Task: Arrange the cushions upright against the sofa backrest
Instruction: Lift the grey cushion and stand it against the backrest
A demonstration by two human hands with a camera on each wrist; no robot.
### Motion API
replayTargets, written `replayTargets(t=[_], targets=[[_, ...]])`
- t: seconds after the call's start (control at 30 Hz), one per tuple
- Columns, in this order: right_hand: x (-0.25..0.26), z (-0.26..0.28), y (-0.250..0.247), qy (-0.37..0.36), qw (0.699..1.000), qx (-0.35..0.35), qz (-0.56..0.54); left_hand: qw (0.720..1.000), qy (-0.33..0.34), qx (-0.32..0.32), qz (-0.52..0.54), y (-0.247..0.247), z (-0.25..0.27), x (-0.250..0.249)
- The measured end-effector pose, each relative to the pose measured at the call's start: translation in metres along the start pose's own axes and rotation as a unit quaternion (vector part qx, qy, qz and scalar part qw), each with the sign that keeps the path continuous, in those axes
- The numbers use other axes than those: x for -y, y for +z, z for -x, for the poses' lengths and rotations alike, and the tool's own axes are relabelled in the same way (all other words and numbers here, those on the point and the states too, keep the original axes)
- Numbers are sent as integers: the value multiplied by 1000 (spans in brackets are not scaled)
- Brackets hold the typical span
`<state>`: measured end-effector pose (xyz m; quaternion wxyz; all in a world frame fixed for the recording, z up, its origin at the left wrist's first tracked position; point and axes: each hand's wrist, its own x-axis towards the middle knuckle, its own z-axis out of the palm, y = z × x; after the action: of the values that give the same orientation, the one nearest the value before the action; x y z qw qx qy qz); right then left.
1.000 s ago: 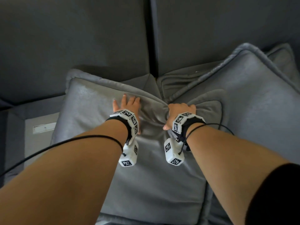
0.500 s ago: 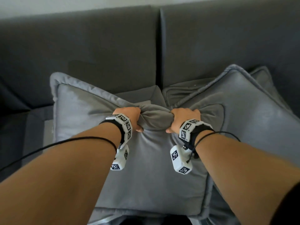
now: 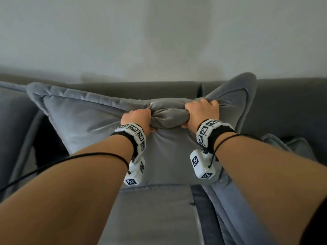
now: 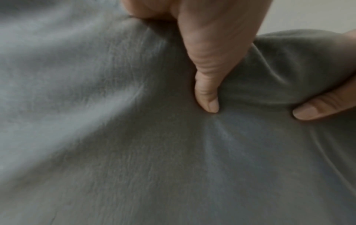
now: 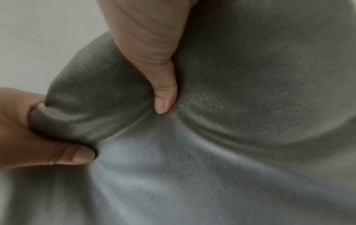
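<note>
A large grey cushion (image 3: pixel 92 124) is lifted off the seat and stands in front of the dark sofa backrest (image 3: pixel 286 103). My left hand (image 3: pixel 137 119) and my right hand (image 3: pixel 201 112) both grip a bunched fold along its top edge, a short way apart. The wrist views show the grey cushion fabric (image 4: pixel 134 137) (image 5: pixel 231 167) with each thumb dug into it. A second grey cushion (image 3: pixel 238 206) lies flat at the right, partly under my right forearm. A third grey cushion (image 3: pixel 12 121) leans at the far left.
The grey seat cushion (image 3: pixel 155 218) of the sofa lies below the lifted cushion. A pale wall (image 3: pixel 159 32) rises behind the backrest. A black cable (image 3: pixel 53 163) runs across my left forearm.
My left hand went from lying flat on the cushion to gripping it. Both hands then raised the cushion from flat on the seat up towards the backrest.
</note>
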<state>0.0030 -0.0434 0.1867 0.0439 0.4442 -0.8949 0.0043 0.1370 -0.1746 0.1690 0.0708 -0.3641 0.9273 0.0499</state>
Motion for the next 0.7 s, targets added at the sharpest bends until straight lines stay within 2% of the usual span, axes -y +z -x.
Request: replayTargets(t=[0.1,0.23,0.3,0.43,0.5,0.57,0.63,0.7], targets=[[2,-32,5,-3,999,-44,-1,999,-7,-47,-8,-8,-29,6],[4,-62,41,-2,998,-53,-16,998,-25,-52,7,21,-65,12],[5,-67,69,21,999,-42,-15,998,-29,-50,7,44,-77,6],[0,-79,104,82,993,-77,-26,996,-33,-76,44,61,-108,-8],[0,-88,108,87,995,-27,-50,992,-36,-95,74,64,-120,-4],[5,-97,110,100,989,56,-91,993,-22,-83,85,73,-128,3],[13,-97,116,107,978,123,-132,997,-10,-9,72,87,-128,12],[22,-93,123,107,967,165,-163,994,-26,77,79,99,-124,17]])
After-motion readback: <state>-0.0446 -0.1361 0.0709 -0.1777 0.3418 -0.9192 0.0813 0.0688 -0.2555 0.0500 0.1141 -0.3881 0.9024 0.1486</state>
